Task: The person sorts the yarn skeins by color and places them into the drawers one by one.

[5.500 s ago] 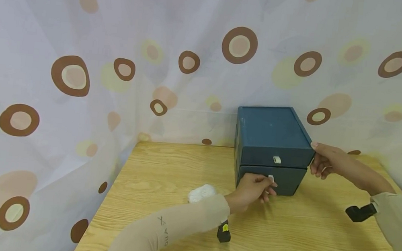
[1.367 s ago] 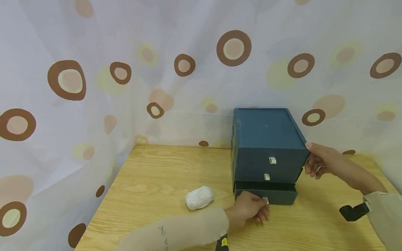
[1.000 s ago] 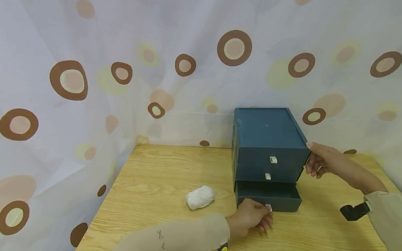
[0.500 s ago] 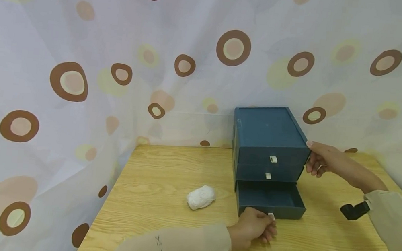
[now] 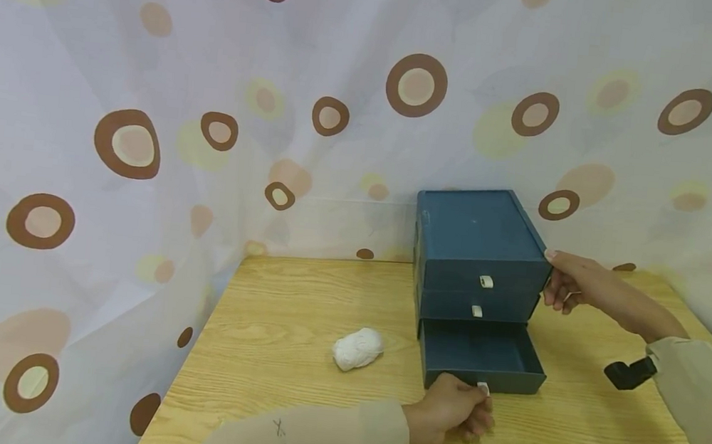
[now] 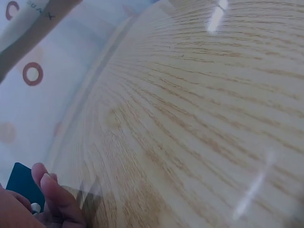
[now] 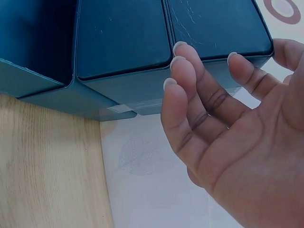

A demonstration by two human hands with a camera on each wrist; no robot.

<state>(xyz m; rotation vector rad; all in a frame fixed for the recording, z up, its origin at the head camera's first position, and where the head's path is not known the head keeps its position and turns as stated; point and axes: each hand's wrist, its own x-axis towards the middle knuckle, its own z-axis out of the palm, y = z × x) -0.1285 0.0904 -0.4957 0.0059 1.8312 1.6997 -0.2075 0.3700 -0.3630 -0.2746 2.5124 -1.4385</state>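
Note:
A dark blue drawer cabinet (image 5: 481, 223) stands toward the back right of the wooden table. Its bottom drawer (image 5: 517, 384) is pulled well out and shows a bare inside; the two drawers above are closed. My left hand (image 5: 450, 406) pinches the bottom drawer's small white pull tab (image 5: 483, 388). At the cabinet's upper right front corner, my right hand (image 5: 575, 282) holds on with the thumb over the top edge. In the right wrist view the index fingertip (image 7: 234, 58) meets the edge, and the other fingers are loosely bent. A white ball of yarn (image 5: 358, 349) lies left of the cabinet.
The light wooden table (image 5: 297, 295) runs back to a hanging sheet (image 5: 359, 51) patterned with brown rings. Sheeting also borders the table's left and right sides. Wood surface shows between the yarn and the drawer.
My left hand has drawn the bottom drawer out toward me, having earlier held the middle drawer's tab. The right hand has stayed at the corner. The yarn lies where it was.

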